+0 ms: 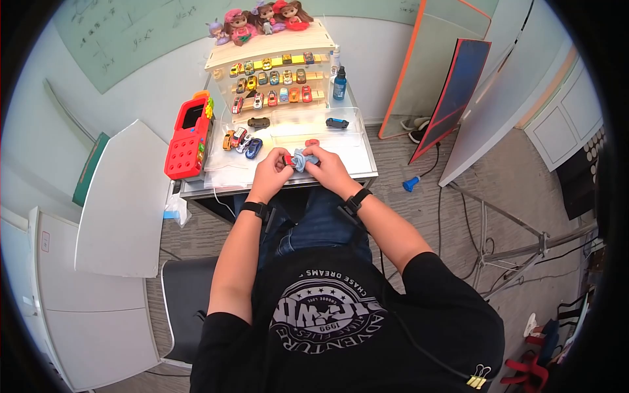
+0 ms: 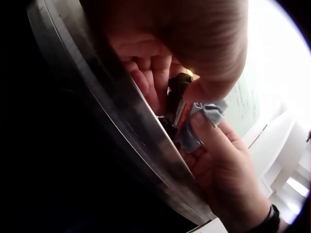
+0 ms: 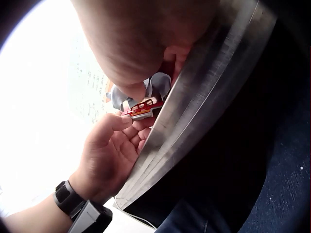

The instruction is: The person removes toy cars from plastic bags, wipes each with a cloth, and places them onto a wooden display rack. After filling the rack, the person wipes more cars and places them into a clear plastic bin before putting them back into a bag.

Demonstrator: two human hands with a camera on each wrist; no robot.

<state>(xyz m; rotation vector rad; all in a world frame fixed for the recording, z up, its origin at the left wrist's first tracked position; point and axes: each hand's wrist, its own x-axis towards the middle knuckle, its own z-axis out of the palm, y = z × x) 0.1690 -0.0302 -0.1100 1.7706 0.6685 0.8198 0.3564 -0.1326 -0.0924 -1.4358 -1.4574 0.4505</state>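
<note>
In the head view my left hand (image 1: 270,175) pinches a small red toy car (image 1: 288,160) by one end, over the table's near edge. My right hand (image 1: 329,171) grips a crumpled grey-blue cloth (image 1: 301,161) and presses it against the car. The right wrist view shows the red side of the toy car (image 3: 142,110) between the left thumb and fingers, with the cloth (image 3: 158,86) wrapped over its far part. From the left wrist, the cloth (image 2: 212,112) lies under the right thumb, and the car's dark underside is partly hidden by fingers.
A wooden shelf (image 1: 272,51) with rows of toy cars stands at the back, several dolls on top. Loose cars include a blue one (image 1: 254,148) and a dark one (image 1: 337,122). A red toy case (image 1: 188,141) stands left, a blue bottle (image 1: 339,84) back right.
</note>
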